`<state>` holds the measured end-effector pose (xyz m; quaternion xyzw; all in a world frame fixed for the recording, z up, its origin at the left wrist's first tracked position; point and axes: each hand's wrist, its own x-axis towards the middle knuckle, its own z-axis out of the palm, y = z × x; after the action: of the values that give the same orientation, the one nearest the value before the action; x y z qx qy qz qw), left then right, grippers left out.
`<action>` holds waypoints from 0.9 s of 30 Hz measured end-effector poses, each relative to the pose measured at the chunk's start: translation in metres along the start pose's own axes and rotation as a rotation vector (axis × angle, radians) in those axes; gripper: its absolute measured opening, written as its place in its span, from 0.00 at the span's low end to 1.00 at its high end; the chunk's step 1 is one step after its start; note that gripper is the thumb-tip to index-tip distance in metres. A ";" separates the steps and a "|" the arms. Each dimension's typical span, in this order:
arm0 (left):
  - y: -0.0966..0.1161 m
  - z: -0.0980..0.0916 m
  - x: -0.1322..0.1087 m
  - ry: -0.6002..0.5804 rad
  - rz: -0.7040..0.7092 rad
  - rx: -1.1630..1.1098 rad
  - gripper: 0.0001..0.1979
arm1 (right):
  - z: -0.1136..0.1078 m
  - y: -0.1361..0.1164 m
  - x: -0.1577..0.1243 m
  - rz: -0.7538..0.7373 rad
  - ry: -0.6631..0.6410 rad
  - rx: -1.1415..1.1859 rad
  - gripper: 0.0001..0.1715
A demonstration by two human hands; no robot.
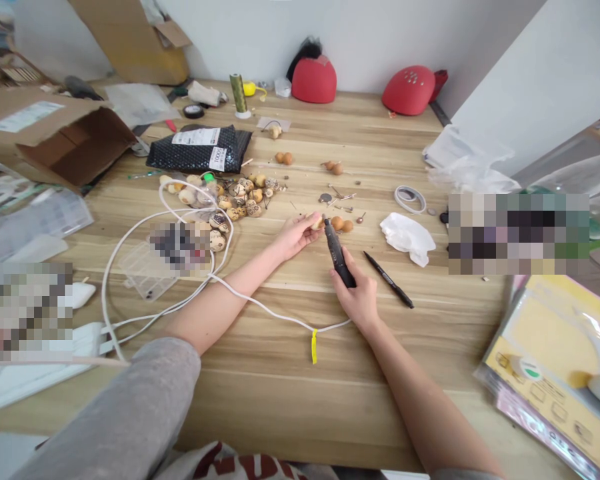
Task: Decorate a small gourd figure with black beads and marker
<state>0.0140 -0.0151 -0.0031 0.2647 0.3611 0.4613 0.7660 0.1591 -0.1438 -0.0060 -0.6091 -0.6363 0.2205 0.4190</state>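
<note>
Wood-grain table [280, 407], black padded mailer [199, 150], small gourds [240, 200], crumpled tissue [407, 238], probably a black pen [389, 280]

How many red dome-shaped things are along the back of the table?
2: one red dome behind the table's middle, the other red dome further right, both by the wall. Others may be hidden.
</note>
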 end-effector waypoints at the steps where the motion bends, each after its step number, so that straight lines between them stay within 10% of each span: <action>1: 0.000 0.000 0.000 -0.001 0.000 -0.001 0.06 | 0.000 0.000 0.000 0.001 0.000 0.004 0.32; 27: 0.000 -0.001 0.000 0.005 0.025 0.009 0.14 | 0.000 0.001 0.000 -0.013 -0.012 0.001 0.32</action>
<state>0.0129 -0.0148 -0.0038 0.2716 0.3619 0.4696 0.7581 0.1595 -0.1439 -0.0073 -0.6034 -0.6424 0.2219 0.4171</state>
